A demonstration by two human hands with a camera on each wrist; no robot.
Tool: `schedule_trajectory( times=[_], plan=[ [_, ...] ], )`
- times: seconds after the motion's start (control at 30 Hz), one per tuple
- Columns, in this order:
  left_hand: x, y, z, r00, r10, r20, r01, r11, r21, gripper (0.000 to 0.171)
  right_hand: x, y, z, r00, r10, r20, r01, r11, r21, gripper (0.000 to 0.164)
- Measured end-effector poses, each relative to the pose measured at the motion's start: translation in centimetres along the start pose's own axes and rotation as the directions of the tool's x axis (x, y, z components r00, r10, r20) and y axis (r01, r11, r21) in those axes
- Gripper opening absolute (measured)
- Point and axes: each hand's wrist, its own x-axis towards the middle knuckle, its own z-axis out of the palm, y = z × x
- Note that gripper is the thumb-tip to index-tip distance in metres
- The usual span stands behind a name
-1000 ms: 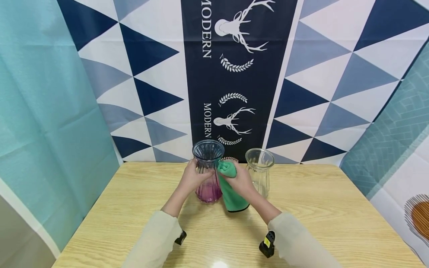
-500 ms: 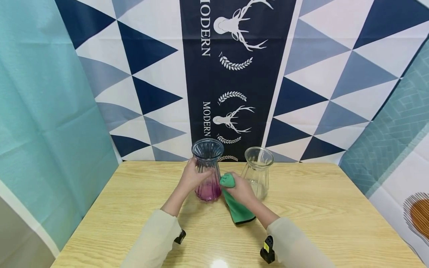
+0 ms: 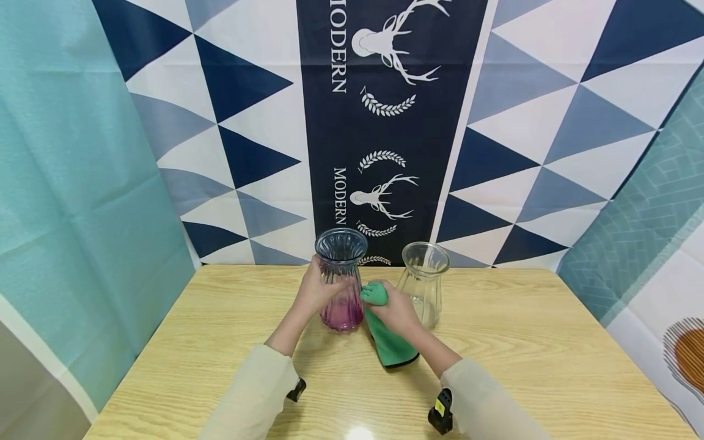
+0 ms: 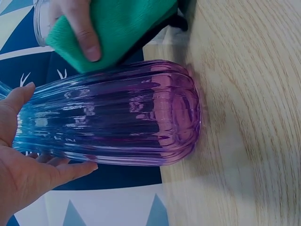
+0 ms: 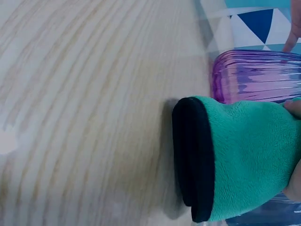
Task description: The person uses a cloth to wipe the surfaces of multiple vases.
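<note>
A ribbed glass vase (image 3: 342,308), blue at the flared top and pink-purple at the base, stands upright on the table. My left hand (image 3: 318,288) grips it round the upper body, thumb toward the front. In the left wrist view the vase (image 4: 117,117) shows its full pink base on the wood. My right hand (image 3: 397,308) holds a folded green cloth (image 3: 393,345) with black edging, bunched in the fist. The cloth (image 5: 249,155) lies against the vase's right side in the right wrist view, its lower end hanging close over the table.
A clear glass vase (image 3: 431,293) stands just behind my right hand. The wooden table (image 3: 528,354) ends at a patterned fabric backdrop (image 3: 258,122) close behind both vases. A turquoise curtain (image 3: 93,183) hangs along the left side.
My right hand has come down along the vase's right side with the cloth, from near the rim to mid-body, then stayed nearly still. The left hand and both vases keep their places.
</note>
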Motion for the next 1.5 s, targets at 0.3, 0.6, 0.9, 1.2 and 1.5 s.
schedule_trajectory(
  times=[0.3, 0.6, 0.9, 1.2, 1.5],
  plan=[
    [-0.2, 0.2, -0.2, 1.0, -0.017, 0.001, 0.017, 1.0, 0.009, 0.073, 0.7, -1.3, -0.7, 0.998, 0.019, -0.061, -0.013, 0.995, 0.095, 0.046],
    [-0.2, -0.1, -0.1, 1.0, 0.002, 0.018, -0.002, 1.0, 0.025, 0.067, 1.4, -2.8, -1.4, 0.987, -0.057, -0.151, 0.083, 0.982, 0.168, 0.049],
    [-0.2, 0.0, -0.1, 1.0, 0.001, 0.024, -0.001, 1.0, 0.008, 0.069, 1.6, -3.6, -1.6, 0.976, -0.072, -0.206, 0.11, 0.977, 0.18, 0.049],
    [-0.3, 0.1, -0.2, 0.999, -0.015, 0.028, 0.015, 1.0, -0.002, 0.068, 1.3, -2.8, -1.2, 0.986, -0.065, -0.151, 0.088, 0.985, 0.146, 0.049],
    [-0.2, 0.0, -0.2, 1.0, 0.002, 0.026, -0.002, 1.0, 0.001, 0.068, 0.4, -1.0, -0.3, 0.998, -0.023, -0.055, 0.025, 0.999, 0.038, 0.045]
  ],
)
